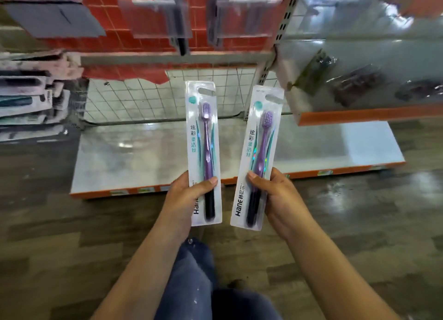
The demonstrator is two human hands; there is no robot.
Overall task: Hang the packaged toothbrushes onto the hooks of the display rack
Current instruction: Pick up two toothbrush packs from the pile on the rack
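My left hand [184,195] grips one packaged toothbrush [203,152] by its lower end and my right hand [275,195] grips another pack [260,156], both upright, side by side before the wire rack [143,99] and bottom shelf [134,156].

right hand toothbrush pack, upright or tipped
Tipped slightly: the right hand grips the toothbrush pack near its bottom, top leaning right.

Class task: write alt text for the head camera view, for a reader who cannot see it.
A person's left hand and right hand each hold a packaged purple toothbrush upright by its lower end: left pack, right pack. Behind them stand a wire-grid display rack and a low shelf.
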